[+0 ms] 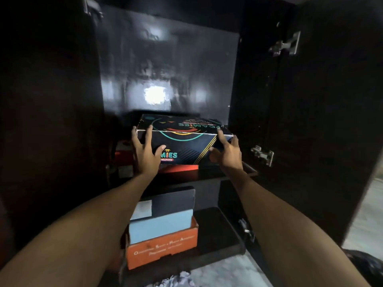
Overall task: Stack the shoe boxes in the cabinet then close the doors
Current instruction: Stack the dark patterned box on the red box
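A black shoe box (186, 150) with colourful print sits on the upper shelf of a dark cabinet (170, 69), resting on a red box (178, 168). My left hand (145, 154) holds its front left corner, fingers over the top edge and thumb on the front face. My right hand (228, 154) holds the front right corner the same way, fingers spread. On the lower shelf stand an orange box (161, 249), a light blue box (161, 226) inside or on it, and a dark box (172, 199) on top.
Both cabinet doors stand open: the left door (41, 100) and the right door (321, 121) with metal hinges (286, 45). Another red box (124, 156) sits at the shelf's left. Pale floor (217, 274) lies below; a dark bag (364, 264) is at the right.
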